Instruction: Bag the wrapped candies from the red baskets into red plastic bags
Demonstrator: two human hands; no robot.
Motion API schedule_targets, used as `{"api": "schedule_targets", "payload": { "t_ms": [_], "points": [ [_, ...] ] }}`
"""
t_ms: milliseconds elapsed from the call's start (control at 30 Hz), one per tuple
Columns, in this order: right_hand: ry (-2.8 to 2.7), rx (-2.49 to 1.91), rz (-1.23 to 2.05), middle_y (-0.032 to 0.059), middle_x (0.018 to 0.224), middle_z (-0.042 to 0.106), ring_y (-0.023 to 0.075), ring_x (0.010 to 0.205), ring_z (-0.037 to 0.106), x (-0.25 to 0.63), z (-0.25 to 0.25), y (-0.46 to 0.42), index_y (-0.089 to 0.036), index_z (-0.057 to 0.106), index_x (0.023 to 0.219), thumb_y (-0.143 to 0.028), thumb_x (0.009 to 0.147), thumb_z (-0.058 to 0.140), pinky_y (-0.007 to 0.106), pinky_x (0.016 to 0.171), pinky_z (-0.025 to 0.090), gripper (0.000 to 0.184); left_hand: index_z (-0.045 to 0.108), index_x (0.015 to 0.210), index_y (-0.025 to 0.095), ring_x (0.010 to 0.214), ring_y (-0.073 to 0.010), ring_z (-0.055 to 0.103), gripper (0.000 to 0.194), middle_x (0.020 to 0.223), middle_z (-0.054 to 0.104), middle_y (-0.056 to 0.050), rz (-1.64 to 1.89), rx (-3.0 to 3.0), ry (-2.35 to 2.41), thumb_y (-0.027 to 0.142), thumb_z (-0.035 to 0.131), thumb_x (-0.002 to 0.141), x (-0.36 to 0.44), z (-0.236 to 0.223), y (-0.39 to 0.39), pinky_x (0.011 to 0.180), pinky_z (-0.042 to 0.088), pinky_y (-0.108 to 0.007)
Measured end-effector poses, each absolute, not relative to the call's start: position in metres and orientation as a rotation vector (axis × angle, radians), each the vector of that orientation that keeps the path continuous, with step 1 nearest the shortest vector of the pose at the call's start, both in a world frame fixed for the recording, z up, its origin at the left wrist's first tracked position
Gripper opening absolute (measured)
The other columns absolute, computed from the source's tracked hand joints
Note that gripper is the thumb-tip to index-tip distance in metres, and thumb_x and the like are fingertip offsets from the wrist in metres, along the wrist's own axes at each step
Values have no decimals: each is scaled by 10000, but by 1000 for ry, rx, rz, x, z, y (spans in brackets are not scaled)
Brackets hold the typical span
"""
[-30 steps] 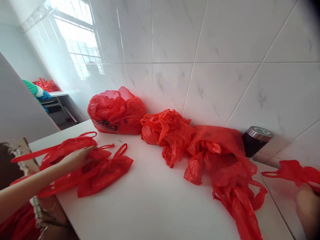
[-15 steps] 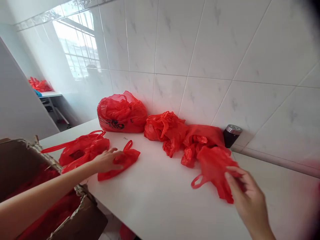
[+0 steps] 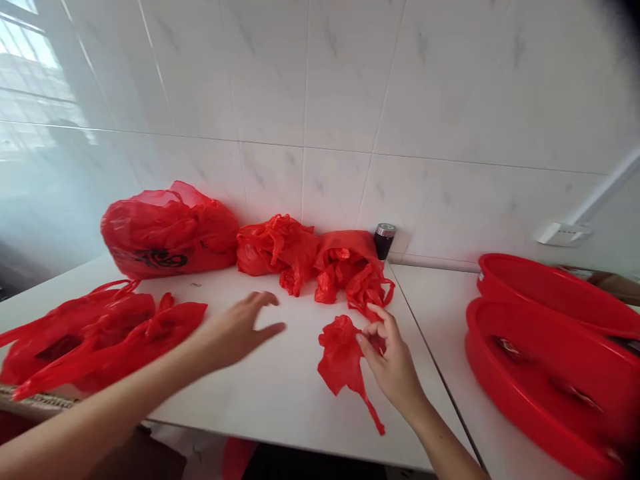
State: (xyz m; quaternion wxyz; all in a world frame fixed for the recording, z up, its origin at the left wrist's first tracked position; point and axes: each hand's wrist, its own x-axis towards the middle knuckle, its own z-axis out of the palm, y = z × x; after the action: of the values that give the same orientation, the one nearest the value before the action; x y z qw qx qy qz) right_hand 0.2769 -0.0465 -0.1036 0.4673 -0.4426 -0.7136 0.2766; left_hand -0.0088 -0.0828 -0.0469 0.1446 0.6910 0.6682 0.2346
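Observation:
My right hand (image 3: 393, 363) pinches a crumpled red plastic bag (image 3: 343, 353) by its right side, over the white table (image 3: 270, 400). One strip of that bag hangs toward the table's front edge. My left hand (image 3: 245, 327) is in the air left of it, thumb and fingers apart, holding nothing. Flat red plastic bags (image 3: 115, 327) lie on the table at the left, partly behind my left forearm. Beyond my right hand, an open red bag (image 3: 350, 247) lies on its side with crumpled red bags (image 3: 367, 287) at its mouth.
A large stuffed red bag (image 3: 170, 233) with black print and a smaller red bundle (image 3: 275, 243) sit against the tiled wall. A black cylinder with a silver top (image 3: 385, 241) stands by the table seam. Two red plastic basins (image 3: 530, 393) occupy the right side.
The view has turned right, bringing the basins into sight. My left hand has let go of a red bag at the left and moved toward the right hand, which still holds its bag.

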Motion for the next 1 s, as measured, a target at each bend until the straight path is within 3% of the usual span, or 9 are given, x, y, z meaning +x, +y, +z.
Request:
{"api": "schedule_targets", "payload": {
  "t_ms": [67,133,233,367,467,567,700,833,1000],
  "points": [
    [-1720,-1057,659,-9,798,555,163,758,573,271,-104,-54,-266,377,1329,-320,891,502,331,793,489,459,620,1093,281,826,-288,645,546,1007,660,-98,782,1870,1668,560,710,633,55,-53,-71,689,440,-340],
    [-1690,-1041,668,-9,815,551,154,773,571,272,-103,-62,-268,374,1324,-296,889,499,309,781,493,454,591,1163,283,754,-274,639,708,931,663,-80,853,1767,1538,435,816,509,102,-65,-56,644,418,-324],
    [-1638,-1068,674,-10,820,536,144,770,566,293,-103,-72,-264,381,1310,-287,886,498,284,761,498,441,598,1094,282,681,-221,618,498,804,659,-32,943,1673,1469,274,719,611,129,-90,-32,638,414,-312],
    [-1580,-1211,620,-9,806,519,140,728,549,349,-111,-74,-231,448,1249,-284,862,522,271,723,492,398,575,939,245,570,-153,575,233,783,636,-16,1091,1421,1459,254,577,706,110,-116,-17,587,424,-289],
    [-1705,-1316,583,14,838,532,147,738,549,382,-122,-73,-230,580,1060,-211,862,475,268,688,481,225,510,952,230,554,-137,560,279,749,620,1,1206,1162,1424,293,575,688,91,-124,-26,538,411,-260],
    [-1911,-1441,362,47,913,559,181,807,557,390,-123,-76,-233,643,848,-101,812,441,316,715,475,244,464,990,221,534,-131,546,375,643,598,34,1251,949,1316,329,606,661,90,-123,-41,527,419,-246],
    [-1945,-1339,-24,78,1028,578,237,957,542,359,-101,-88,-240,656,872,-95,803,479,404,849,435,239,475,1009,225,523,-116,550,418,665,633,34,1228,830,1168,280,666,641,109,-113,-56,513,420,-225],
    [-2150,-1145,-22,50,895,646,202,868,551,320,-97,-88,-238,656,930,-119,844,470,360,818,412,237,510,1010,232,562,-112,580,377,735,657,21,1183,817,1054,312,704,696,128,-105,-66,527,443,-215],
    [-2596,-1495,-85,53,693,689,212,793,592,328,-134,-67,-201,688,771,-189,843,522,376,848,341,181,529,980,233,544,-98,553,362,700,612,29,1140,790,978,383,729,718,115,-109,-73,493,414,-190]
  ]
}}
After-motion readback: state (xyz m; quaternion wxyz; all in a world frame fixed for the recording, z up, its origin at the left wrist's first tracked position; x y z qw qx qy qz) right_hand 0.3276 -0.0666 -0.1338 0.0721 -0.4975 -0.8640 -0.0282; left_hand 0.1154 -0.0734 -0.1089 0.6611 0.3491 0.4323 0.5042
